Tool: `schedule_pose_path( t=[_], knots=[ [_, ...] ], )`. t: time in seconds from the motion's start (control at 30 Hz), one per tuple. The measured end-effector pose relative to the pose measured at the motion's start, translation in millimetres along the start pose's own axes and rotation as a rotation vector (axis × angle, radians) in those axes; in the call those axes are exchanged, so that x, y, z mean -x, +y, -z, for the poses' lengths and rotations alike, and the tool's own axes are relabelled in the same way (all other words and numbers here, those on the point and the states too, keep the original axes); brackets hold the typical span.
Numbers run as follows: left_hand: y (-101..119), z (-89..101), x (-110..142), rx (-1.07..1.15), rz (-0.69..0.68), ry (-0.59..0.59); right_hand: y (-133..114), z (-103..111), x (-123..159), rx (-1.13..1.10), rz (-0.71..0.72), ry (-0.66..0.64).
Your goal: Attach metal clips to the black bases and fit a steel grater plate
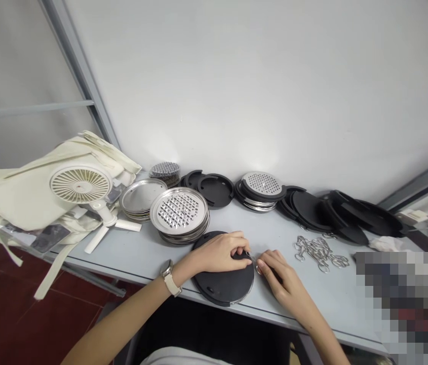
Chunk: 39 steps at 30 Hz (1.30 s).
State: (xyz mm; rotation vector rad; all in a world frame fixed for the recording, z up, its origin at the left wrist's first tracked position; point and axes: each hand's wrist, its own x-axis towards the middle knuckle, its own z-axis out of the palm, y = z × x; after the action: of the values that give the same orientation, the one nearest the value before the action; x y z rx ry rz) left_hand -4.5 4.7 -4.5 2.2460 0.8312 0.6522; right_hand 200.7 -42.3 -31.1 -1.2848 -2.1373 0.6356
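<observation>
As the head view showed, black disc (219,288) lay at the near edge of the desk (341,301), left hand (224,252) across it, fingers curled at its rim, hold unclear; right hand (280,276) pinched a metal ring (258,269). Risk: loose grip dropping ring, nearward push tipping disc.

Left grip (221,253) on black disc (227,288), right grip (280,278) pinching metal ring (258,271), grater stack (179,214) behind

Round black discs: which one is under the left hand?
The round matte black disc at the front edge of the pale table; the others lie farther back.
</observation>
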Motion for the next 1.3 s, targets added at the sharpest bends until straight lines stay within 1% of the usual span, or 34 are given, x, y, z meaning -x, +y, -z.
schedule_pose_path(
  t=[0.17, 0.3, 0.5, 0.73, 0.93, 1.13, 1.3],
  knots=[
    [0.7, 0.7, 0.6, -0.018, -0.023, -0.026, 5.7, 1.1, 2.6, -0.029, -0.04, 0.047],
    [4.1, 1.5, 0.9, -0.065, -0.015, -0.02, 4.6, 0.1, 1.4, -0.035, -0.046, 0.004],
    [7.2, 1.8, 0.8, -0.11, -0.014, -0.01, 2.3, -6.0, -1.6, 0.014, -0.04, -0.055],
    [6.7, 1.5, 0.5, -0.121, 0.001, -0.019, 2.7, -4.9, -1.4, 0.004, -0.042, -0.077],
    [7.5, 0.7, 0.0, -0.123, 0.033, -0.02, 1.9, -3.8, -0.2, -0.008, -0.043, -0.068],
    [5.5, 0.5, 0.3, -0.116, 0.01, -0.02, 2.2, -3.9, 0.1, -0.001, -0.04, -0.078],
    [4.2, 0.1, 0.3, -0.102, 0.004, -0.026, 3.1, -4.4, 0.6, -0.002, -0.044, -0.059]
  ],
)
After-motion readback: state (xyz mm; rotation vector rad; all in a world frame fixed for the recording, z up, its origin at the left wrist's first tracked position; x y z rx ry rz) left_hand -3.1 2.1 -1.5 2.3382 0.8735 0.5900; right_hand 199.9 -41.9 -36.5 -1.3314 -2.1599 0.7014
